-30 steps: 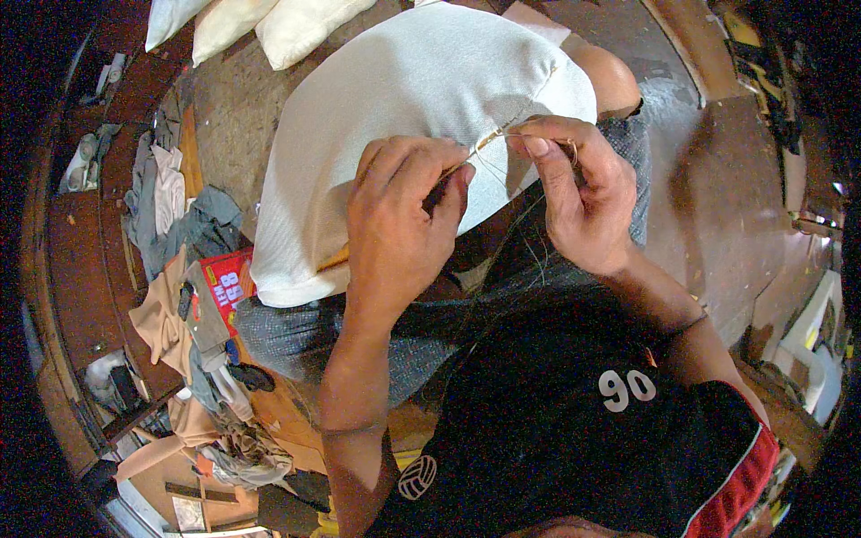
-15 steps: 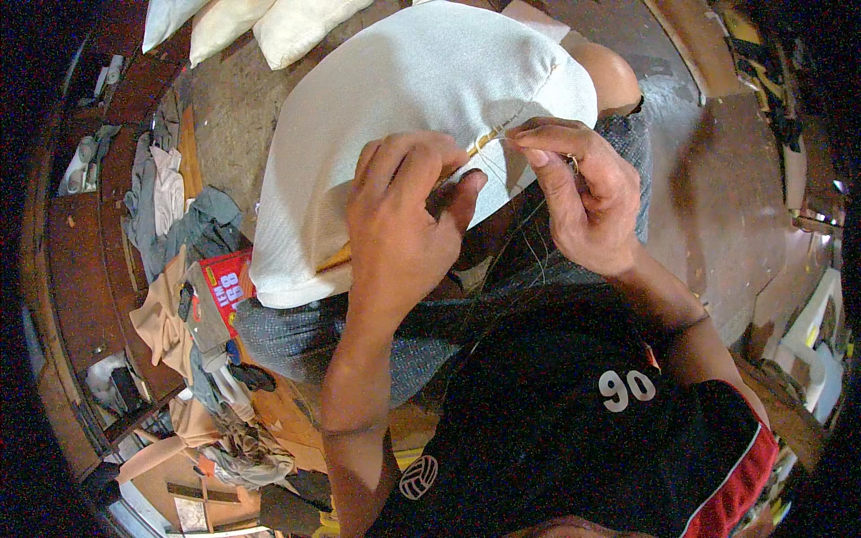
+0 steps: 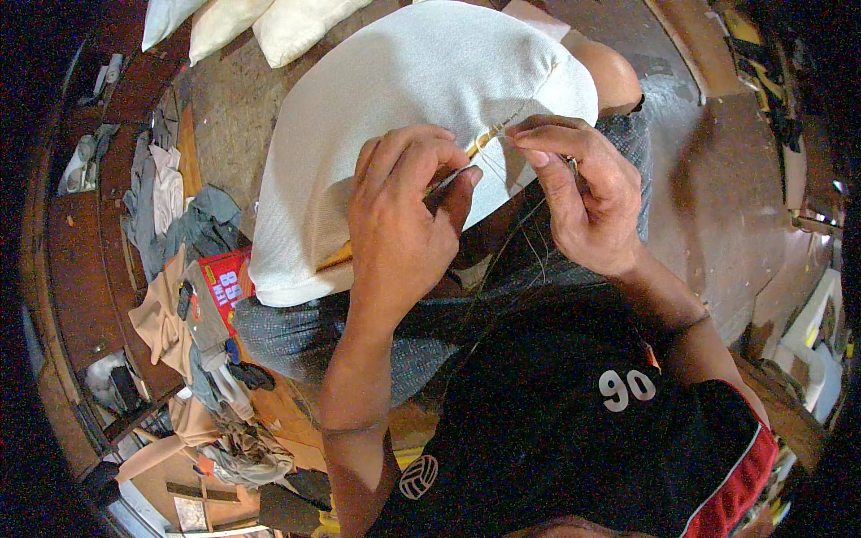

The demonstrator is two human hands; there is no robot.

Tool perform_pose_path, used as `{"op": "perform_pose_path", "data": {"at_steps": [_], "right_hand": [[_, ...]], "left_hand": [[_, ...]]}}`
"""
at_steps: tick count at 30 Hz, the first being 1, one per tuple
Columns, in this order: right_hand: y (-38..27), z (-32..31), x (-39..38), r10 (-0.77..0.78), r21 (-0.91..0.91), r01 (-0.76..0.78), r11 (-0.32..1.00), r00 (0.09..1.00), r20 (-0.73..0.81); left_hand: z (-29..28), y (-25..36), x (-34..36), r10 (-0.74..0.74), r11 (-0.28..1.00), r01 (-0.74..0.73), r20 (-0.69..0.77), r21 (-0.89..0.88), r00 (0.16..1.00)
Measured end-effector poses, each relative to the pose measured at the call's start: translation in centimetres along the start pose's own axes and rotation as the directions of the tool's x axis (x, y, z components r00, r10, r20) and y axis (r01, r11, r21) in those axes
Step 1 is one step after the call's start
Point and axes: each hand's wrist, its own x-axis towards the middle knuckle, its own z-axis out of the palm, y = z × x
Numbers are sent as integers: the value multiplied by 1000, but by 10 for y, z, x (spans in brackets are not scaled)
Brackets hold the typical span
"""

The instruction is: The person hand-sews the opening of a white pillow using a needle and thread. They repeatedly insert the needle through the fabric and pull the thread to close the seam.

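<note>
A white fabric-covered cushion [image 3: 413, 81] lies across my lap, with a gap in its seam [image 3: 489, 136] showing an orange-yellow strip, crossed by loose threads. My left hand [image 3: 402, 208] has its fingers bent over the seam's edge at the cushion's lower side, gripping the fabric; its fingertips are partly hidden. Just right of the gap, my right hand [image 3: 590, 193] is closed in a pinch on fine thread, which hangs in long strands [image 3: 543, 247] over my dark shorts. A small shiny bit shows among its fingers; whether it is a needle I cannot tell.
White pillows [image 3: 305, 27] lie at the top left on the worn floor [image 3: 224, 134]. Heaped cloth [image 3: 206, 224] and a red package [image 3: 231, 276] sit to my left. Dark wooden shelving [image 3: 90, 251] runs along the far left. A pale moulded piece [image 3: 812, 345] lies at the right edge.
My left hand's fingers have shifted slightly upward along the seam, and its thumb has moved a little. My right hand has barely moved, still pinched at the thread.
</note>
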Motion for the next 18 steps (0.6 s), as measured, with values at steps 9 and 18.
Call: {"op": "perform_pose_path", "data": {"at_steps": [9,18], "right_hand": [[-2,1,-1,207,181,-208,961,978,24],[-4,-2,0,246,144,-260,955,963,112]], "left_hand": [[-3,1,1,-23,1000,23,27,1,999],[0,0,0,0,1000,0,-2,-10,1000]]}}
